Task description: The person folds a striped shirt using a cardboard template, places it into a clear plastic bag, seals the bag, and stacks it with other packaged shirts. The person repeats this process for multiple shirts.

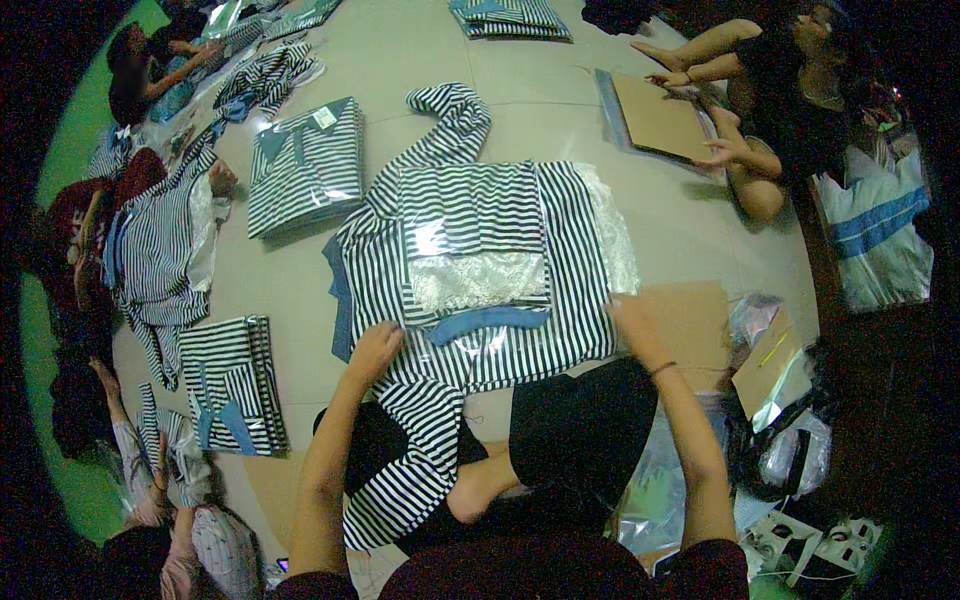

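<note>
A black-and-white striped shirt [575, 260] lies spread on the floor before me, one sleeve reaching away and the other coming down across my lap. On its middle rests a glossy, clear rectangular sheet [475, 210], with stripes and white lace [475, 283] showing through. A blue denim collar [490, 326] curves just below that. My left hand [376, 350] is closed, its fingertips pinching the shirt's near left part. At the right side, my right hand [637, 328] is closed on the shirt's edge, beside the lace trim; its fingertips are partly hidden.
Folded striped shirts in clear bags lie in stacks at left [305, 165], near left [232, 390] and the far end [510, 18]. A brown cardboard sheet [685, 320] lies by my right hand. At far right, a person handles a cardboard [660, 115]. Other people sit along the left.
</note>
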A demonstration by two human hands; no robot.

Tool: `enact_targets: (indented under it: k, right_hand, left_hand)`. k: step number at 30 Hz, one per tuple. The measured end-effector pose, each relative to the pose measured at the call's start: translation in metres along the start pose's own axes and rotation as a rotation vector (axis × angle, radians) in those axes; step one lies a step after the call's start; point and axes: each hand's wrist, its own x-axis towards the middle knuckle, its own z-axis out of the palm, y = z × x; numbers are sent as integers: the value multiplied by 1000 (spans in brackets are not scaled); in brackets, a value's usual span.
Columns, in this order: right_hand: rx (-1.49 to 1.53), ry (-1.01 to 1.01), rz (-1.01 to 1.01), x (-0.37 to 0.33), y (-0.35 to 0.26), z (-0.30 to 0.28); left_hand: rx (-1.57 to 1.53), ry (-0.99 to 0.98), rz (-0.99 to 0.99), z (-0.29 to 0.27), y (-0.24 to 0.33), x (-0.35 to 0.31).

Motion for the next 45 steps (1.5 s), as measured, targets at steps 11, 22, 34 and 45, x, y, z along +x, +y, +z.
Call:
enact_targets:
  k: [11,22,34,45]
  right_hand:
    - [-146,-314,-581,48,-46,45]
    - [510,-28,335,41,-39,66]
    - [-360,247,174,73,-91,70]
    - [-329,70,-230,48,-90,94]
  left_hand:
    - [12,-43,223,-4,-3,14]
    - [-554,412,-698,12,31,42]
    - [189,623,-777,24,53,59]
    - [93,118,-140,47,21,35]
